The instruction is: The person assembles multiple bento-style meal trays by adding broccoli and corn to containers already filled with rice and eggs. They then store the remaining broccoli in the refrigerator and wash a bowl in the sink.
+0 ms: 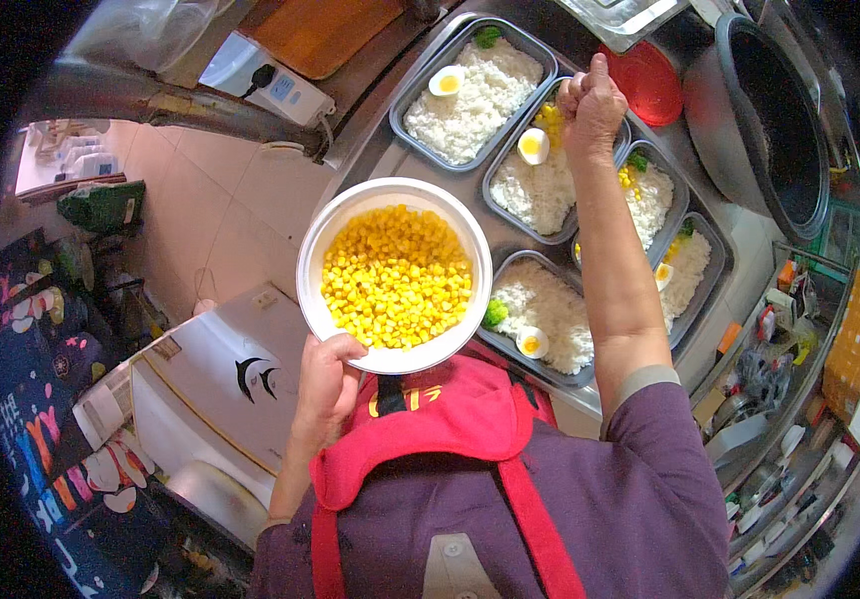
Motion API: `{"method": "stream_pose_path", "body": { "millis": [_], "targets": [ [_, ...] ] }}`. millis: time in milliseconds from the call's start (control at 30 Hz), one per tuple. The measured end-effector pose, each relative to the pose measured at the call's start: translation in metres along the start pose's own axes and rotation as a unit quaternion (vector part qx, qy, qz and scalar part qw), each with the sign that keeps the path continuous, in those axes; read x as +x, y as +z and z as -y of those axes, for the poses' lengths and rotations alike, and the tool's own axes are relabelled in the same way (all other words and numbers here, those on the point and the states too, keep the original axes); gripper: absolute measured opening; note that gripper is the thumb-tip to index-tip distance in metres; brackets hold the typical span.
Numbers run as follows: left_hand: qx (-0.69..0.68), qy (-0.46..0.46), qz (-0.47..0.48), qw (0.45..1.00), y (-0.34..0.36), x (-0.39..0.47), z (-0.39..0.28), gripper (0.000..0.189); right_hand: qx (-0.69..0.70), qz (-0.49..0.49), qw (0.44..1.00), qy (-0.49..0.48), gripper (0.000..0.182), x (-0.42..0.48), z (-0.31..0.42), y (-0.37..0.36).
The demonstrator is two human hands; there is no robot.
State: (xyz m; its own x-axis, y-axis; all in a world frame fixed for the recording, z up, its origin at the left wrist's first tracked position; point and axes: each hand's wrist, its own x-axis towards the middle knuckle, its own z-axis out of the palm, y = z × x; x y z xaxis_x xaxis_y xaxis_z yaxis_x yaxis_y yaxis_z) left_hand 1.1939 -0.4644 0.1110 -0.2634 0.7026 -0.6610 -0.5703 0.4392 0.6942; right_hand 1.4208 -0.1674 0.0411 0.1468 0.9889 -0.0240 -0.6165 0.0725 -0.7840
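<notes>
My left hand point(334, 374) grips the lower rim of a white bowl point(310, 307) of corn kernels point(400, 277), its thumb over the edge. My right hand point(593, 108) is over the top end of the middle rice container point(501, 180), fingers curled and pressed together; whether kernels are between them cannot be told. Corn and a halved boiled egg point(533, 146) lie beside it on the rice. Around it are several more plastic containers of rice: one at upper left point(475, 97) and one at lower centre point(549, 307) show egg and broccoli but no visible corn; others at right point(650, 198) hold some corn.
A red plastic dish point(643, 82) and a large dark-rimmed pot point(714, 135) stand beyond the containers. A power strip point(291, 93) is at the upper left. On the right is a rack point(774, 419) crowded with utensils and packages. A white chest or appliance top point(227, 374) is at lower left.
</notes>
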Motion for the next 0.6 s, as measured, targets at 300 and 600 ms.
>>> {"method": "stream_pose_path", "body": {
  "millis": [300, 600],
  "targets": [
    [-0.009, 0.014, 0.005, 1.000, -0.010, 0.003, 0.005, 0.062, 0.273, 0.131, 0.941, 0.150, 0.042, -0.023, 0.018, -0.006],
    [-0.018, 0.001, 0.002, 1.000, -0.013, -0.003, 0.006, 0.063, 0.082, 0.015, 0.991, 0.107, 0.035, -0.085, -0.018, 0.015]
  ]
}}
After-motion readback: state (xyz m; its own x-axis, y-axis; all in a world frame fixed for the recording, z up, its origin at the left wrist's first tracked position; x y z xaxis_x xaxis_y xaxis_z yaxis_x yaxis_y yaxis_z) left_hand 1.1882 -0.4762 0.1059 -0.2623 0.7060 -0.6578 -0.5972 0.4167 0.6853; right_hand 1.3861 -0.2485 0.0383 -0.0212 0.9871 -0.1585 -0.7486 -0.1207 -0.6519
